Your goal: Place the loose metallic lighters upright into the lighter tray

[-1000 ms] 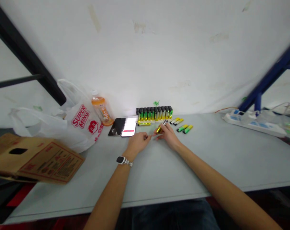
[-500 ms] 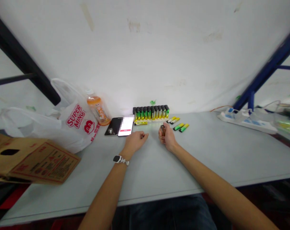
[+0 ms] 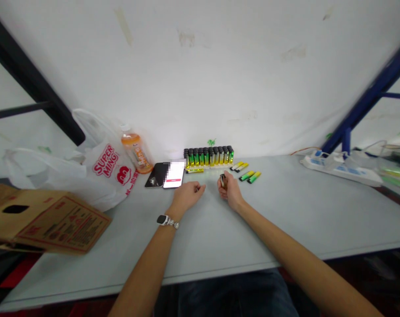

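Observation:
My right hand (image 3: 232, 190) is closed around a lighter (image 3: 222, 179), with the lighter's dark top poking up by the thumb. My left hand (image 3: 188, 194) rests on the table with its fingers curled in, and nothing shows in it. Behind both hands, a block of several upright lighters (image 3: 209, 156) with black tops and green-yellow bodies stands in a low tray by the wall. One yellow lighter (image 3: 195, 171) lies flat before the block. To the right lie a pair of yellow lighters (image 3: 239, 166) and a pair of green-yellow lighters (image 3: 250, 176).
Two phones, a dark phone (image 3: 156, 175) and a lit phone (image 3: 174, 174), lie left of the lighters. Further left are an orange drink bottle (image 3: 137, 152), a white plastic bag (image 3: 87, 176) and a cardboard box (image 3: 61, 224). A power strip (image 3: 341, 169) sits at the right on the grey table (image 3: 213, 246).
My right hand has shifted very slightly to the left and tilted a little with the lighter in it. My left hand stays about where it was.

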`<state>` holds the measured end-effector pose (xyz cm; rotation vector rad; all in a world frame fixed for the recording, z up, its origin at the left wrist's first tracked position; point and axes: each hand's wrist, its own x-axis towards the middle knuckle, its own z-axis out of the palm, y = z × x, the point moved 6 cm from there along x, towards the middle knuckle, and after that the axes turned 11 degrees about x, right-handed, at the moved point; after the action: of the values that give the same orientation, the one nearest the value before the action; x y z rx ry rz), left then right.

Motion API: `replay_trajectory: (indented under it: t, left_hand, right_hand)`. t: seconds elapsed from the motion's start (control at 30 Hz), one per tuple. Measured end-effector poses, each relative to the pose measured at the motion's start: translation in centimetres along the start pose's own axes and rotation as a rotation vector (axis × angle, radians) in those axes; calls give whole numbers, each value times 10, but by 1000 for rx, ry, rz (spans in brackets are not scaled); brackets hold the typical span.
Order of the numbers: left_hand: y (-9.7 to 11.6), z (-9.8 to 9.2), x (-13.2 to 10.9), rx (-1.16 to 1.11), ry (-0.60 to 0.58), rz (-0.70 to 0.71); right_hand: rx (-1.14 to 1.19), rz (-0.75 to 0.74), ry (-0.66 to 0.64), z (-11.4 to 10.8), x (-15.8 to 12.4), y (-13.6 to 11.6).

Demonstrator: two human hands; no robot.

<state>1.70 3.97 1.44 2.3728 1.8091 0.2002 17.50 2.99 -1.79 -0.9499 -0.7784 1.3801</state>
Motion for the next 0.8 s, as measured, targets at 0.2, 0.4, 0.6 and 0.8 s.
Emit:
replay_trajectory:
  t: [0.2, 0.4, 0.6, 0.8]
  left_hand:
    - [-2, 1, 0, 2, 7, -4]
    - [0, 0, 0, 1, 5, 3]
    - [2, -1, -2, 7, 5, 11]
    - [2, 0, -1, 16, 4, 9]
  right_hand:
    - [6, -157, -58, 0, 1, -11]
    - [-171, -233, 29, -4, -1, -8]
    - [-239, -243, -33, 2, -2, -10]
    - [-383, -374, 54, -3, -4, -13]
